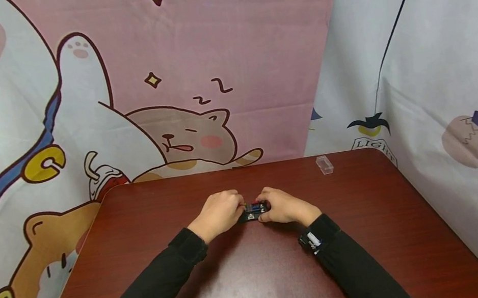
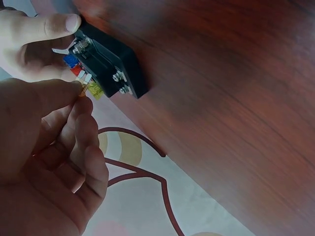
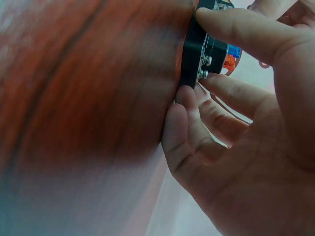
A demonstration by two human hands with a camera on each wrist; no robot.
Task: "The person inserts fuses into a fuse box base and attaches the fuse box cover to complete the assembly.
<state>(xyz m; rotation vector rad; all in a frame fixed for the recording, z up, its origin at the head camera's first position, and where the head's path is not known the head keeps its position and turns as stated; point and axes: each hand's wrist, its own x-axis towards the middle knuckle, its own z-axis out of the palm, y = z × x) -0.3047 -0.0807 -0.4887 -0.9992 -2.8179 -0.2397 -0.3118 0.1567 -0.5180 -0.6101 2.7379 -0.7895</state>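
Observation:
A black fuse block with metal screw terminals stands on the table between my hands. My right hand grips its right end, thumb on one side and fingers on the other. Along its far side, in the left wrist view, sit a blue blade fuse, a red one and a yellow one. My left hand pinches a small amber blade fuse between thumb and forefinger, close to the block beside the red and yellow ones. The fingertips partly hide it.
A small clear plastic box lies near the far edge of the brown wooden table, to the right. Behind the table hangs a printed cloth with cartoon animals.

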